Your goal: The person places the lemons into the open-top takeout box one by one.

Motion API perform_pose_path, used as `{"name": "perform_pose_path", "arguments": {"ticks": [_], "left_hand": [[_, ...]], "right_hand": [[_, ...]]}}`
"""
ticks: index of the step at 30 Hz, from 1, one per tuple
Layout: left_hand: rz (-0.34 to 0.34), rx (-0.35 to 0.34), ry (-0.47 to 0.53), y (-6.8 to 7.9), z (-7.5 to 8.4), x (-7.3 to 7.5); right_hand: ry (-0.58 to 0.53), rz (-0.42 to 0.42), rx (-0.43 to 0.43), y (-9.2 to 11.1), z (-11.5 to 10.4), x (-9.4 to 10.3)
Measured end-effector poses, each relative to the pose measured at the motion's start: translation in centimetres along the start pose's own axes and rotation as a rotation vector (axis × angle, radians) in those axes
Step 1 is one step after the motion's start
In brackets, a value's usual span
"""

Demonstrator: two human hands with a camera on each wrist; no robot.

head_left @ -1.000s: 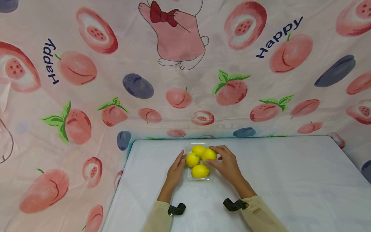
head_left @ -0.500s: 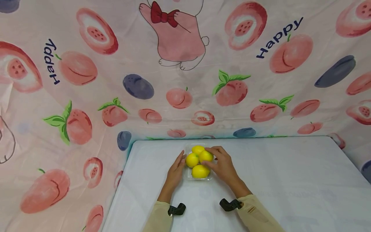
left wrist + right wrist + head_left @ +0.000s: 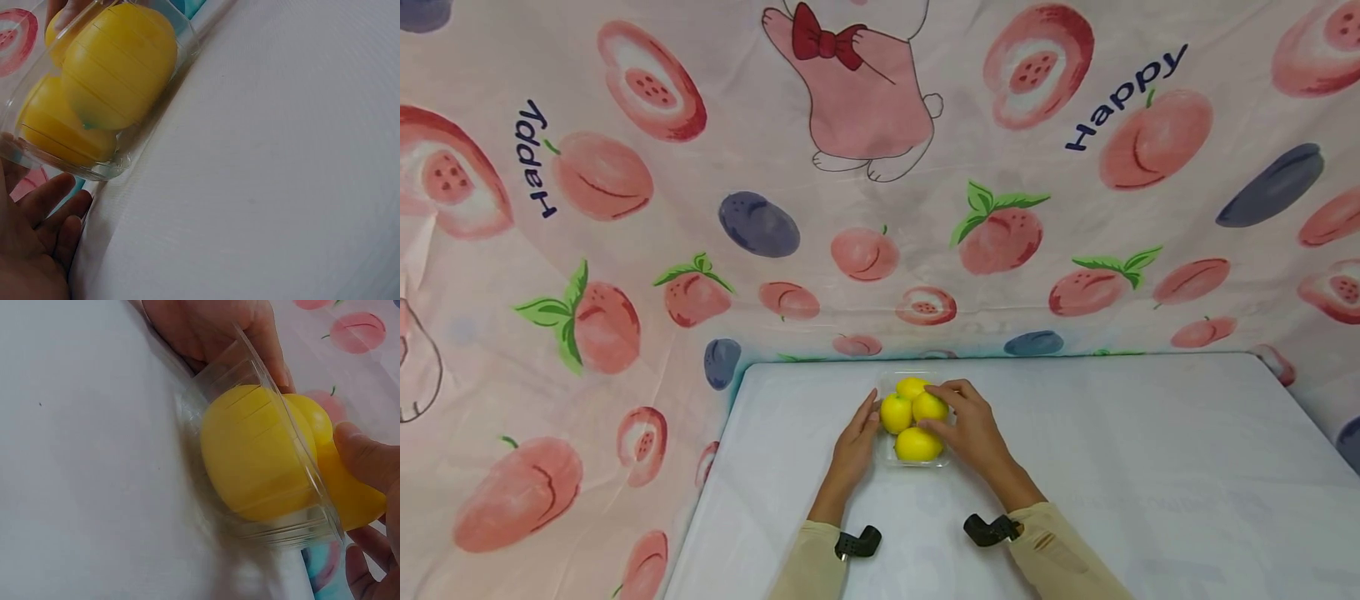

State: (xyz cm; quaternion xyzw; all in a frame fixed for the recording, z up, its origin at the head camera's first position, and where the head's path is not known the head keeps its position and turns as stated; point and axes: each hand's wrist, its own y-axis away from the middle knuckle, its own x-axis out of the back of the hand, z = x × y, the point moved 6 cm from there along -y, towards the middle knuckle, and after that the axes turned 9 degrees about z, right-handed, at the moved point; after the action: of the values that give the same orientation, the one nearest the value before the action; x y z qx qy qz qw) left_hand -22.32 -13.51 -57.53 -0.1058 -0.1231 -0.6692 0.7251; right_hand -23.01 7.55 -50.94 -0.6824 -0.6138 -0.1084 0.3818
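A clear plastic box (image 3: 917,464) holds several yellow lemons. My right hand (image 3: 977,433) pinches the right-hand lemon (image 3: 930,407) between thumb and fingers, within the box. Close by lie a back lemon (image 3: 912,387), a left lemon (image 3: 896,414) and a front lemon (image 3: 918,445). My left hand (image 3: 852,443) rests along the box's left side, fingers fairly straight. In the right wrist view, the thumb (image 3: 365,456) presses on a lemon just above the box's rim. From the left wrist, the lemons show through the clear wall, and part of my left hand (image 3: 37,237) is visible beside it.
The box stands near the back edge of a white table (image 3: 1150,467). Behind it hangs a pink cloth (image 3: 820,208) printed with fruit and a rabbit. A black wrist camera (image 3: 859,542) sits at my left sleeve, another black wrist camera (image 3: 991,530) at my right.
My right hand has moved left with the right-hand lemon, bringing it in from the box's right edge against the other lemons. My left hand has stayed at the box's side.
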Motion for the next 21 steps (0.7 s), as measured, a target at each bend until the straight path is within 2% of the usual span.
{"name": "perform_pose_path", "arguments": {"ticks": [8,21], "left_hand": [[0.0,-0.019,0.013,0.0,0.03,0.02],[0.003,-0.002,0.014,0.06,0.21,-0.05]], "right_hand": [[0.007,0.01,0.031,-0.06,0.05,-0.25],[0.039,-0.004,0.04,0.09,-0.09,-0.56]]}}
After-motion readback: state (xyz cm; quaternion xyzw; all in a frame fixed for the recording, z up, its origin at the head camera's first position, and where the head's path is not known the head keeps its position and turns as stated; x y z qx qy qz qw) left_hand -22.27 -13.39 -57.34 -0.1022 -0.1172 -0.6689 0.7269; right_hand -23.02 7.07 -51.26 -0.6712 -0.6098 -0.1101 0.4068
